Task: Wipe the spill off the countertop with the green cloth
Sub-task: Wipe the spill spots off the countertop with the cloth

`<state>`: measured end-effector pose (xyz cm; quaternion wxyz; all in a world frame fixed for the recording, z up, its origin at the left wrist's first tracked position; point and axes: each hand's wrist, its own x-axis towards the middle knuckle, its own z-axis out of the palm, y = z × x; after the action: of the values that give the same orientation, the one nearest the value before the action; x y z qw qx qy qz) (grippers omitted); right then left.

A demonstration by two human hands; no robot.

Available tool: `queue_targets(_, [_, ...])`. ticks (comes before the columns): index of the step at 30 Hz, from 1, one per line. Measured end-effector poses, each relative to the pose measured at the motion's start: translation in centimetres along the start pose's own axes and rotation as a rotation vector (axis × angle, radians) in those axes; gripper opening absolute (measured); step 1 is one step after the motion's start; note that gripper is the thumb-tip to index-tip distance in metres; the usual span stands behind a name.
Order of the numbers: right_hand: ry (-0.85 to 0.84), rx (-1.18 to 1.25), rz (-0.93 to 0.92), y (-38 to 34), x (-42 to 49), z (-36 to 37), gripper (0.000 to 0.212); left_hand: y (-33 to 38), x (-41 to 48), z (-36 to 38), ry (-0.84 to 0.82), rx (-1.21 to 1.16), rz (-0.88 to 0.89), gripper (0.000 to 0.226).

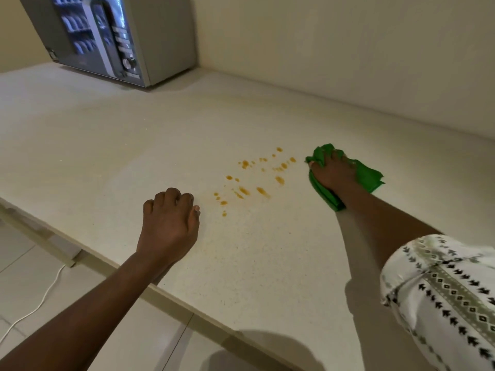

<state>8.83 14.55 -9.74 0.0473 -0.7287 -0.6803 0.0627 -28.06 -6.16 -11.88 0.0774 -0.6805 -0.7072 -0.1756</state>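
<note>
Left hand (168, 223) rests on the tabletop (267, 263), fingers curled shut, holding nothing | orange spill (254, 178) dots lie between both hands | right hand (332, 172) presses down on the green cloth (369, 178), fingers curled over it, just right of the spill | microwave (112, 36) in the far corner

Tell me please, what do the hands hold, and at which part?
The right hand presses the green cloth flat under the palm, around its middle. The left hand holds nothing.

Dim, warm, even light. Soft shadows sit under both arms and along the bottom edge. The microwave (107, 38) door shows bluish glare. Wide-angle distortion bends the edges; detail is slightly soft.
</note>
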Motion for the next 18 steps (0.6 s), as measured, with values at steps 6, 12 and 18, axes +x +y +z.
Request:
queue_targets(6, [-0.046, 0.095, -0.516, -7.3, -6.6, 1.4, 0.069, -0.1, -0.1, -0.1, -0.016, -0.036, -0.01, 0.037])
queue_targets(12, [-0.014, 0.179, -0.721, -1.3, -11.5, 0.2, 0.046, -0.1, -0.1, -0.1, -0.005, -0.044, -0.007, 0.036])
queue_targets(18, [0.021, 0.067, -0.194, -0.5, 3.0, -0.4, 0.075, 0.0, -0.2, -0.2, -0.007, -0.044, 0.0, 0.034])
